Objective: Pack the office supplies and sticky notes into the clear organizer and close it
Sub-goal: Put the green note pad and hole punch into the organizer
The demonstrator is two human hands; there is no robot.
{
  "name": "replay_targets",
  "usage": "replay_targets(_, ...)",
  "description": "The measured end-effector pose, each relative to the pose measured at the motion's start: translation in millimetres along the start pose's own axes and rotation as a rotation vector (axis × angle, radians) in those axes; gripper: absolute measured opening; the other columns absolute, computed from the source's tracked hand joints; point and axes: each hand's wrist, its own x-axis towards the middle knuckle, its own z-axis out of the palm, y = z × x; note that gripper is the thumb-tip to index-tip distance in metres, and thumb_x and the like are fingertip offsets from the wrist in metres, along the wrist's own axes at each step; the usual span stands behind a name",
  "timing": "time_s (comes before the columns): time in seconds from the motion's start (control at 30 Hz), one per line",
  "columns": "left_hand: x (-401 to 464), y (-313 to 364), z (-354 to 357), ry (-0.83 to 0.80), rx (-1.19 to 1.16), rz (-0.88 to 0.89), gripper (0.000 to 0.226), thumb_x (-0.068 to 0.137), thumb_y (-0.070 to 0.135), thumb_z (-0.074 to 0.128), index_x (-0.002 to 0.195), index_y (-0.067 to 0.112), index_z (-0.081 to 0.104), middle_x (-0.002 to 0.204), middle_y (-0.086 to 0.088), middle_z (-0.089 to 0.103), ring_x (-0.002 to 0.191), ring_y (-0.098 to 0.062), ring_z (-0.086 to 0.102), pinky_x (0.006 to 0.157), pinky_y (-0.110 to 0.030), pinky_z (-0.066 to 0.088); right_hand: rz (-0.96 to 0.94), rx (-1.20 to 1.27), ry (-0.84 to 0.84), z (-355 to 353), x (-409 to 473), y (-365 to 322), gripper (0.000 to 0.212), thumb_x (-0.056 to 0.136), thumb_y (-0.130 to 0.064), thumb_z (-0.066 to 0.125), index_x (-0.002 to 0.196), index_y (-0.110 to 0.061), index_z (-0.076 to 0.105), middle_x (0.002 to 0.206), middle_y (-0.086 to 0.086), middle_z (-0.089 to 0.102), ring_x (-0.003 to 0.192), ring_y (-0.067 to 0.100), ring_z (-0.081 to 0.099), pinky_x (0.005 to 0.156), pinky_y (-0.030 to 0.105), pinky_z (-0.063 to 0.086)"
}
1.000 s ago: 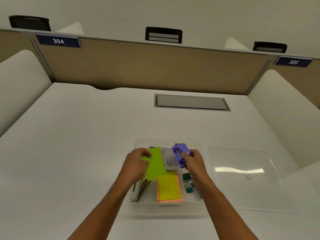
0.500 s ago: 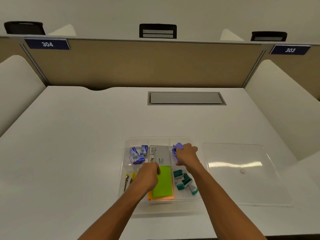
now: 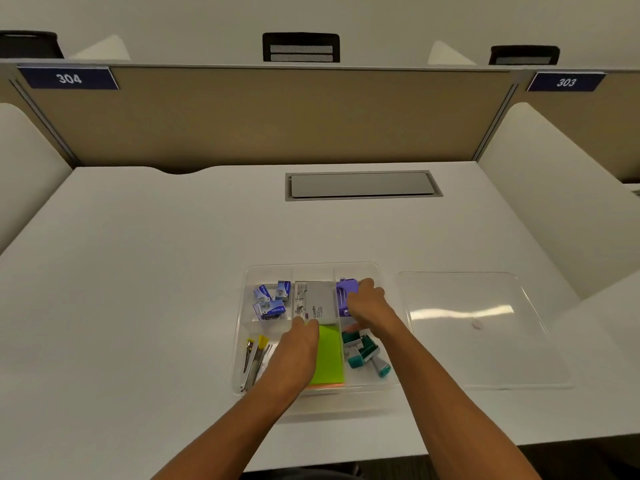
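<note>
The clear organizer (image 3: 363, 266) lies open on the white desk. My left hand (image 3: 299, 348) rests on the green sticky notes (image 3: 329, 355), which lie on an orange pad in the front middle compartment. My right hand (image 3: 367, 301) grips a purple stapler-like tool (image 3: 344, 294) in the back right compartment. A grey box (image 3: 317, 303) fills the back middle. Blue staple boxes (image 3: 272, 299) sit at the back left. Teal binder clips (image 3: 363, 351) lie at the front right. Metal clips (image 3: 254, 358) lie at the front left.
The clear lid (image 3: 478, 327) lies flat on the desk to the right of the organizer. A grey cable hatch (image 3: 362, 185) is set into the desk behind it. Tan partitions enclose the back, white dividers stand at both sides.
My left hand lowered the green sticky notes onto the orange pad in the organizer. My right hand brought the purple tool down into the back right compartment.
</note>
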Motion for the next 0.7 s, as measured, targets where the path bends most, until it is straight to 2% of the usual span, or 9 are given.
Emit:
replay_targets(0.1,-6,0,-1,0.047,0.050,0.010,0.049,0.086,0.008,0.066,0.129,0.014,0.043,0.140,-0.014,0.040,0.094,-0.021,0.063,0.074,-0.023,0.047,-0.097,-0.002,0.043,-4,-4,2,0.042,0.096,-0.013,0.051,0.135,-0.015,0.037,0.128,0.013,0.044,0.097,0.028,0.061,0.075,0.035,0.060)
replay_targets(0.17,-8,0,-1,0.082,0.089,0.034,0.049,0.085,0.011,0.068,0.128,0.015,0.044,0.145,-0.013,0.036,0.092,-0.020,0.065,0.075,-0.025,0.051,-0.165,-0.006,0.100,-9,-9,6,0.038,0.096,-0.013,0.053,0.133,-0.017,0.043,0.123,0.010,0.049,0.097,0.025,0.061,0.079,0.038,0.060)
replay_targets(0.27,-6,5,0,0.112,0.084,0.114,0.048,0.087,0.021,0.068,0.130,0.018,0.046,0.140,-0.008,0.041,0.102,-0.021,0.062,0.082,-0.029,0.052,-0.214,-0.024,0.145,-17,-18,19,0.021,0.096,-0.015,0.055,0.115,-0.021,0.055,0.109,0.002,0.058,0.087,0.020,0.065,0.071,0.036,0.062)
replay_targets(0.33,-4,11,2,0.107,0.055,0.143,0.041,0.090,0.027,0.064,0.128,0.022,0.049,0.130,-0.003,0.049,0.101,-0.020,0.061,0.082,-0.030,0.052,-0.210,-0.044,0.124,-20,-23,29,0.012,0.093,-0.016,0.059,0.102,-0.025,0.060,0.104,0.001,0.065,0.084,0.019,0.067,0.068,0.033,0.062)
replay_targets(0.43,0,22,7,0.077,0.033,0.200,0.036,0.091,0.029,0.062,0.126,0.026,0.053,0.124,0.001,0.053,0.102,-0.019,0.058,0.084,-0.033,0.052,-0.186,-0.156,0.122,-20,-29,42,0.011,0.092,-0.016,0.064,0.099,-0.024,0.064,0.102,0.002,0.068,0.085,0.016,0.066,0.078,0.034,0.060)
replay_targets(0.53,0,31,14,-0.017,0.030,0.286,0.039,0.093,0.026,0.059,0.131,0.030,0.052,0.129,0.002,0.047,0.107,-0.020,0.055,0.085,-0.033,0.051,-0.188,-0.220,0.100,-18,-36,53,0.012,0.090,-0.016,0.066,0.096,-0.027,0.067,0.101,-0.002,0.069,0.083,0.013,0.065,0.079,0.031,0.059)
replay_targets(0.63,0,33,20,-0.074,0.039,0.347,0.030,0.095,0.024,0.054,0.124,0.028,0.059,0.132,0.002,0.045,0.105,-0.020,0.055,0.074,-0.027,0.044,-0.199,-0.326,0.113,-13,-44,64,0.014,0.089,-0.022,0.066,0.094,-0.035,0.069,0.102,-0.007,0.070,0.084,0.011,0.065,0.078,0.030,0.058)
replay_targets(0.7,1,33,21,-0.083,0.030,0.344,0.025,0.095,0.022,0.054,0.117,0.025,0.064,0.130,0.003,0.046,0.102,-0.019,0.054,0.070,-0.025,0.037,-0.210,-0.447,0.156,-9,-48,69,0.018,0.089,-0.025,0.066,0.102,-0.037,0.068,0.107,-0.009,0.070,0.088,0.013,0.065,0.074,0.025,0.053)
